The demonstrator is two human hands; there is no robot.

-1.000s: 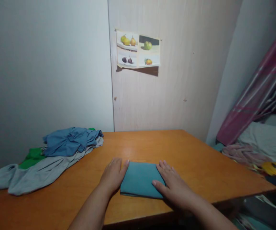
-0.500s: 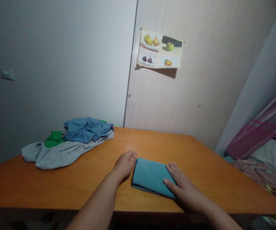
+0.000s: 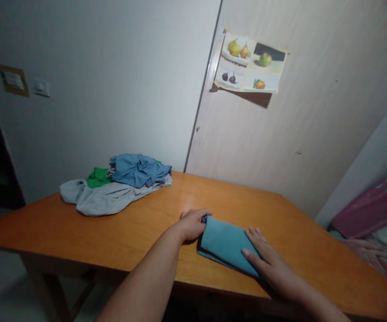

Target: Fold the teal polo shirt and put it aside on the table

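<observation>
A teal piece of cloth point(image 3: 227, 243), folded into a flat rectangle, lies near the front edge of the wooden table. At its far left corner, my left hand point(image 3: 193, 224) pinches the folded edge between thumb and fingers; part of that edge is hidden by the hand. My right hand point(image 3: 267, 257) rests flat over the cloth's right end, fingers stretched out and thumb apart. Layers show along the near side of the fold.
On the table's point(image 3: 166, 210) far left lies a heap with a blue garment point(image 3: 138, 170), a green cloth point(image 3: 98, 177) and a grey garment point(image 3: 108, 200). A wall stands behind, with a fruit picture sheet point(image 3: 251, 65). Pink fabric point(image 3: 367, 203) hangs at right.
The view has swung left and tilted. My left hand's fingers have extended over the cloth's far left corner and now grip its edge. My right hand stays flat on the right end.
</observation>
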